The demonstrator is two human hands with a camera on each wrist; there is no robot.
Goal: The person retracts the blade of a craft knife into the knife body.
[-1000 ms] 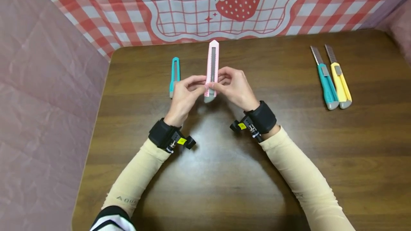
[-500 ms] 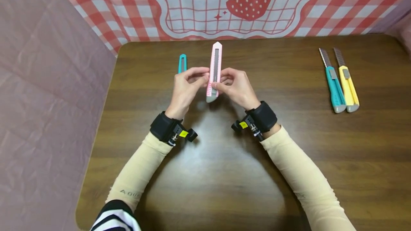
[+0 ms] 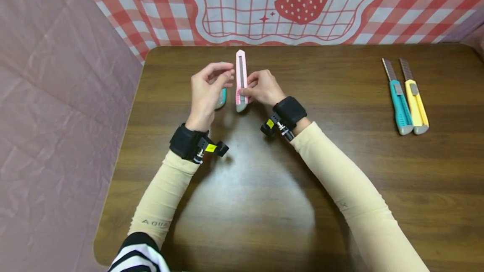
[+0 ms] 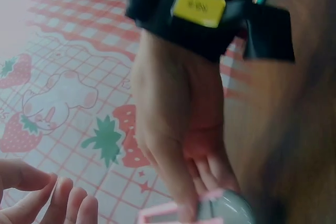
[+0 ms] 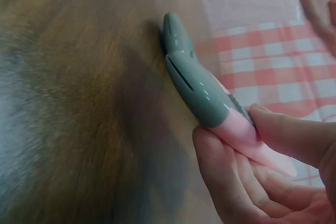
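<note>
A pink utility knife (image 3: 241, 70) with a grey end cap stands tilted over the table, pinched between the thumb and fingers of my right hand (image 3: 266, 88). No blade sticks out of its tip. In the right wrist view, the right thumb (image 5: 294, 135) presses at the grey slider, while fingers support the pink body (image 5: 244, 132). Just left of the knife, my left hand (image 3: 204, 91) hovers with bent, loose fingers, apart from it and holding nothing. Behind that hand lies a teal utility knife (image 3: 221, 99), mostly hidden; only its lower end shows.
On the right of the wooden table (image 3: 325, 158) lie another teal utility knife (image 3: 401, 110) and a yellow utility knife (image 3: 417, 108), side by side with blades extended. A strawberry-patterned cloth (image 3: 264, 32) hangs along the back edge. Pink fabric (image 3: 56, 116) covers the left side.
My left hand has let go of the pink utility knife and moved left, covering the teal one. The right hand has carried the pink knife slightly left. The head view has shifted a little.
</note>
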